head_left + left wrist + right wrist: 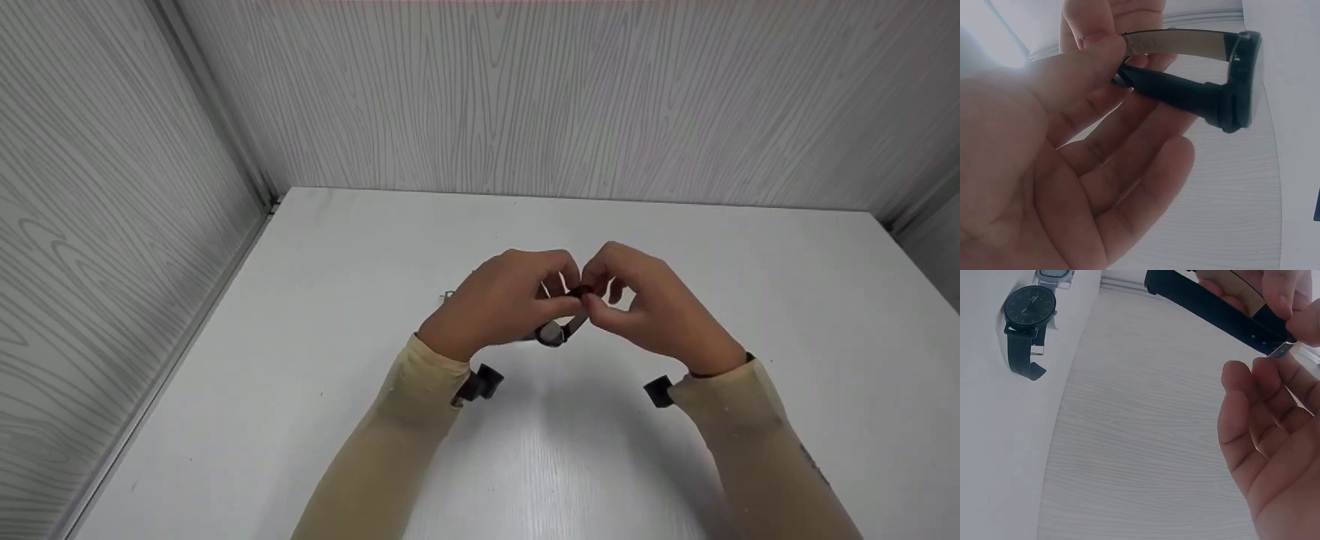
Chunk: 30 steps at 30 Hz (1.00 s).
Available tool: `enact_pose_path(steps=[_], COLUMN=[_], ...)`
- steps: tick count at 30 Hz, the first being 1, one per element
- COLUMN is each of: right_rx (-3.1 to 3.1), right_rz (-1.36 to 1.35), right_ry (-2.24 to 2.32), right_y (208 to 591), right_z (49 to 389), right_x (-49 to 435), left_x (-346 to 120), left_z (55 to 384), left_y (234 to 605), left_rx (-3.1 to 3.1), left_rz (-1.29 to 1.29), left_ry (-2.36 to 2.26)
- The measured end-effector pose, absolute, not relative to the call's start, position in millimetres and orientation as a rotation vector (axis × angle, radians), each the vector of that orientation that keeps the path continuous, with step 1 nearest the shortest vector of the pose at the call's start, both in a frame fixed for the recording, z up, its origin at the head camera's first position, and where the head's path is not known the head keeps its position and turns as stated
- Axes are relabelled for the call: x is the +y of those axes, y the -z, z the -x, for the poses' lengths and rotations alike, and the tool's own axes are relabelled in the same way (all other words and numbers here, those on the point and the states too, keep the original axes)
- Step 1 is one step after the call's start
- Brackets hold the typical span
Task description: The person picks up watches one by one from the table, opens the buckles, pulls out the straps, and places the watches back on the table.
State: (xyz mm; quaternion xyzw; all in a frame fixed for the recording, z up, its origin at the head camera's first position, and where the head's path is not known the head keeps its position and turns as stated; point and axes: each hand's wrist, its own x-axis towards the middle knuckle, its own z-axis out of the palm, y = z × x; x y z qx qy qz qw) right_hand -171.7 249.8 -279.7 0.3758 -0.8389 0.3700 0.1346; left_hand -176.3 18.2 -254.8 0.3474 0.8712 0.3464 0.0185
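Note:
Between both hands is a wristwatch (551, 334) with a dark strap, beige on its inner side. My left hand (502, 300) pinches the strap ends between thumb and fingers, its other fingers loosely bent below. Meeting it from the other side, my right hand (652, 307) pinches the strap at the metal buckle (1282, 349). The strap bends into a loop, and the watch case (1246, 84) hangs out at the loop's far end in the left wrist view. Fingertips hide part of the buckle.
On the white table (375, 232), a black watch (1030, 306) lies face up in the right wrist view, with a grey watch (1054, 274) close behind it, cut off by the frame. Wood-grain panels (525, 97) enclose the table at the back and sides.

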Motion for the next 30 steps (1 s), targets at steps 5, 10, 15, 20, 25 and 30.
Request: enact_pose_path(steps=[5, 10, 15, 20, 25, 30], right_rx=[-2.443, -2.440, -2.403, -2.404, -2.446, -2.418], right_rz=[-1.022, -1.023, -1.138, -1.153, -1.139, -1.122], right_ry=[-1.123, -1.201, -1.192, -1.163, -1.068, -1.066], right_y=[279.3, 278.0, 278.0, 280.7, 283.2, 283.3], right_z=[171.3, 171.0, 170.9, 170.5, 168.4, 166.4], right_x=[250.8, 251.5, 251.6, 248.8, 246.6, 246.0], left_x=[18.9, 18.4, 15.4, 14.2, 15.2, 15.0], left_z=[178.7, 180.9, 180.1, 179.6, 179.5, 176.6], left_y=[255.5, 255.0, 254.9, 257.4, 260.1, 259.1], left_rx=[2.673, 2.647, 2.625, 2.657, 2.741, 2.748], left_rz=[-1.077, -1.065, -1.086, -1.143, -1.169, -1.190], left_ry=[-1.073, -1.137, -1.163, -1.159, -1.140, -1.187])
